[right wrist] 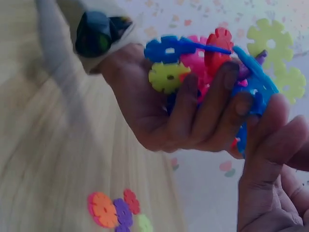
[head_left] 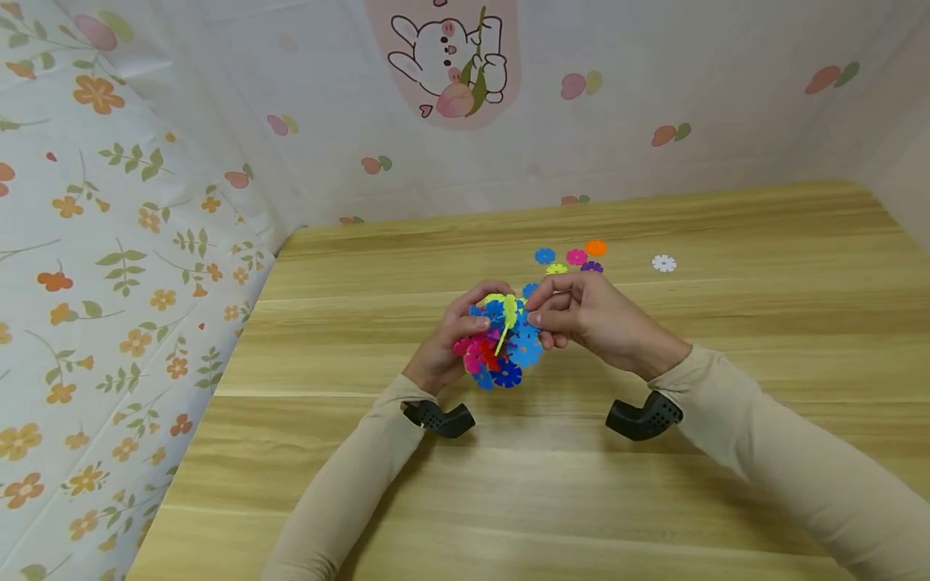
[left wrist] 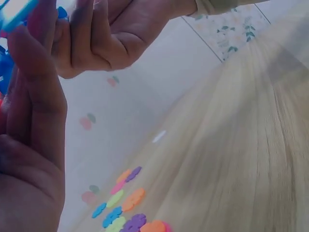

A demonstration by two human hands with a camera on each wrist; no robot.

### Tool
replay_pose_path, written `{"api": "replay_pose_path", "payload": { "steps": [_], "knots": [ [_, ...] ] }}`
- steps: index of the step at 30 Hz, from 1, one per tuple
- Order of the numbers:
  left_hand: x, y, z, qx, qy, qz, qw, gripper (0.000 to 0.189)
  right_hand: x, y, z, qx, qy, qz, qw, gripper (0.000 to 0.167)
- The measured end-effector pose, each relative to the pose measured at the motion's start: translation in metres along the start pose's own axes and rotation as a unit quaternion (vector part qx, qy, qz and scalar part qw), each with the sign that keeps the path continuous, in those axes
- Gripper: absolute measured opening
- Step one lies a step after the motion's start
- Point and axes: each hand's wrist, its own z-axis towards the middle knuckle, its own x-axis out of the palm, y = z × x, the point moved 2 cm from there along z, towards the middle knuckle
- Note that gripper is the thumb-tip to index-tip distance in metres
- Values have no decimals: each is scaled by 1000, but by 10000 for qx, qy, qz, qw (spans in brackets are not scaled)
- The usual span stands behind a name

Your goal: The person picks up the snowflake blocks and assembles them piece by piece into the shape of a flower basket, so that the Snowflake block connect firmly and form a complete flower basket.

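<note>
A cluster of interlocked plastic snowflake discs (head_left: 526, 349), in blue, pink, red and yellow-green, is raised over the table. My left hand (head_left: 446, 339) grips it from the left, thumb across the near side and fingers behind. At the cluster's right edge my right hand (head_left: 592, 311) pinches a blue disc with thumb and forefinger. In the right wrist view that blue disc (right wrist: 256, 72) shows edge-on above the right fingertips, and two yellow-green discs (right wrist: 270, 43) stick out beyond it. The left wrist view has the left hand (left wrist: 36, 125) close beside the right hand (left wrist: 116, 41), most of the cluster cut off.
Loose discs lie on the wooden table (head_left: 327, 323) behind the hands, among them an orange disc (head_left: 596, 248), a pink disc (head_left: 576, 257) and a blue disc (head_left: 545, 256). One white disc (head_left: 664, 263) lies apart to the right. A printed curtain (head_left: 291, 64) hangs behind the table.
</note>
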Motion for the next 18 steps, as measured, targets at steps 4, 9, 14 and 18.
{"api": "replay_pose_path", "payload": {
  "steps": [4,9,14,18],
  "knots": [
    [-1,-6,1,55,2,164,9998,59,2,-2,-1,179,-8,471,9987,6],
    [-1,-14,2,-7,-64,403,9992,64,2,-5,-1,222,-39,757,9969,11],
    [0,-13,-2,-151,40,460,9988,63,3,-10,-4,272,19,912,9955,11],
    [1,-12,-3,-209,159,521,9983,40,1,-15,-2,256,84,847,9960,11]
  ]
}}
